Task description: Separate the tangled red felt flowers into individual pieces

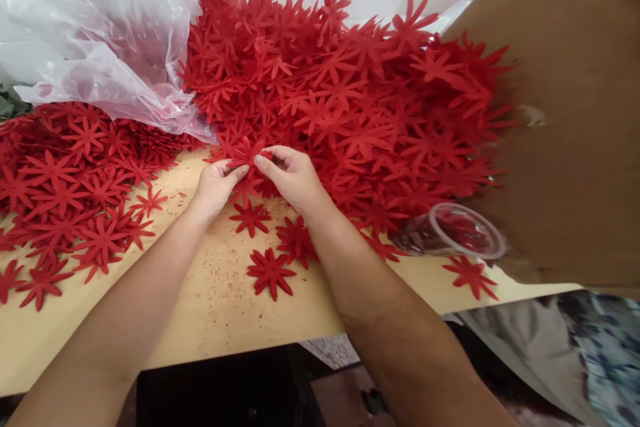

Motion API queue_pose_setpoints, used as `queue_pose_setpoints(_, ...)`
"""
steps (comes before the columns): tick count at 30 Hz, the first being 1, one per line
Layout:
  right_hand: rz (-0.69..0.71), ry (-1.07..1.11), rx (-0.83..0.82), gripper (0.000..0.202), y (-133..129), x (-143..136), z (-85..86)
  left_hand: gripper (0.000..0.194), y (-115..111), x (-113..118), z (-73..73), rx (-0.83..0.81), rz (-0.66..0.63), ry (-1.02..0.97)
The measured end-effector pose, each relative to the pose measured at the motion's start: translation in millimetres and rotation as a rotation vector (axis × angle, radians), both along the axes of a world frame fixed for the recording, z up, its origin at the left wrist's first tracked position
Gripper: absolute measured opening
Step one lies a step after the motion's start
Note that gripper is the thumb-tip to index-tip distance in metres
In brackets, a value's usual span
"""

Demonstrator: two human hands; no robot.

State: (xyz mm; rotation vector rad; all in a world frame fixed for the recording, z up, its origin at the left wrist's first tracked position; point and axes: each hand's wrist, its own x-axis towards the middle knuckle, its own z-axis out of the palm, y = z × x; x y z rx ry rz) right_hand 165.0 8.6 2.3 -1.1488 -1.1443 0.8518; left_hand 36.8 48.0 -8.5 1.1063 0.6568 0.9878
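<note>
Between my two hands is a red flower-shaped cutout [247, 152] with several long petals. My left hand [219, 181] pinches its left side between thumb and fingers. On the opposite side, the thumb and fingers of my right hand [290, 173] grip it too. Just behind my hands rises a large heap of similar red flower cutouts [345, 100]. Loose flowers lie below my hands, among them one red flower [271, 273] flat on the tabletop [200, 307]. My fingers partly cover the held flower's edges.
A second pile of red flowers [60, 180] spreads at the left. Above it lies a crumpled clear plastic bag [115, 73]. A clear plastic cup [465, 233] rests on its side at the right, near a brown cardboard panel [565, 113]. Red crumbs dot the table.
</note>
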Motion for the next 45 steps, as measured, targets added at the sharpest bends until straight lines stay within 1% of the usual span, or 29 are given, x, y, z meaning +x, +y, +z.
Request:
queue_pose_setpoints(4, -0.014, 0.106, -0.035, 0.029, -2.8, 4.2, 3.3, 0.022, -3.0, 0.6, 1.5, 0.026, 0.019, 0.009)
queue_pose_setpoints(6, -0.028, 0.126, -0.067, 0.029, -3.0, 5.9, 4.3, 0.021, -3.9, 0.8, 1.4, 0.025, 0.034, 0.031)
queue_pose_setpoints(9, -0.074, 0.092, -0.089, 0.029, -3.5, 7.6, 6.2, 0.014, -5.3, 1.0, 1.6, 0.014, 0.059, 0.061)
queue_pose_setpoints(12, -0.122, 0.061, -0.069, 0.034, -4.6, 7.8, 7.4, 0.017, -6.8, -0.3, 3.3, -0.011, 0.034, 0.034)
queue_pose_setpoints(14, -0.121, 0.055, -0.059, 0.037, -5.1, 6.7, 6.7, 0.020, -7.3, -1.8, 4.8, -0.026, 0.010, -0.003)
queue_pose_setpoints(16, -0.092, 0.040, -0.056, 0.039, -5.4, 4.9, 4.8, 0.020, -7.3, -3.0, 5.6, -0.034, 0.011, -0.028)
queue_pose_setpoints(20, 0.009, -0.002, -0.061, 0.038, -5.5, 4.1, 1.2, 0.014, -6.3, -2.6, 4.6, -0.044, 0.064, -0.021)
queue_pose_setpoints(22, 0.026, -0.023, -0.047, 0.037, -5.6, 6.7, 1.3, 0.010, -5.1, -2.0, 3.4, -0.036, 0.089, -0.006)
queue_pose_setpoints(24, 0.013, -0.032, -0.022, 0.033, -5.7, 10.8, 2.5, 0.009, -2.4, -2.5, 2.1, -0.030, 0.132, -0.001)
queue_pose_setpoints(26, -0.016, -0.029, 0.000, 0.029, -5.5, 15.1, 3.6, 0.009, 1.8, -4.7, 1.3, -0.042, 0.203, -0.003)
queue_pose_setpoints(28, -0.053, -0.030, 0.007, 0.027, -4.7, 18.4, 3.3, 0.011, 6.0, -7.8, 1.6, -0.044, 0.271, -0.017)
queue_pose_setpoints(29, -0.073, -0.037, 0.002, 0.025, -3.9, 19.4, 2.4, 0.013, 7.4, -9.0, 2.4, -0.035, 0.285, -0.028)
queue_pose_setpoints(31, -0.117, -0.057, -0.012, 0.016, -2.2, 20.5, -0.6, 0.016, 7.4, -10.1, 4.9, -0.020, 0.261, -0.043)
queue_pose_setpoints(33, -0.163, -0.093, -0.014, 0.008, -0.7, 20.8, -4.6, 0.020, 4.5, -9.0, 7.1, -0.035, 0.198, -0.042)
queue_pose_setpoints(34, -0.188, -0.120, -0.011, 0.007, -0.2, 20.9, -6.5, 0.023, 2.6, -7.9, 7.8, -0.054, 0.170, -0.037)
queue_pose_setpoints(37, -0.258, -0.261, -0.007, 0.016, 0.0, 21.0, -10.8, 0.027, -0.9, -4.7, 6.7, -0.113, 0.139, -0.032)
queue_pose_setpoints(40, -0.324, -0.397, -0.024, 0.028, -1.1, 19.1, -12.2, 0.024, 0.6, -3.6, 3.4, -0.138, 0.178, -0.024)
queue_pose_setpoints(42, -0.355, -0.415, 0.003, 0.029, -1.9, 15.8, -11.9, 0.019, 2.1, -3.5, 1.9, -0.133, 0.189, -0.013)
queue_pose_setpoints(43, -0.358, -0.406, 0.035, 0.030, -2.3, 13.7, -11.4, 0.017, 2.3, -3.5, 1.8, -0.124, 0.177, -0.005)
queue_pose_setpoints(45, -0.336, -0.375, 0.115, 0.038, -2.9, 8.8, -10.3, 0.014, 1.5, -2.9, 2.3, -0.092, 0.130, 0.018)
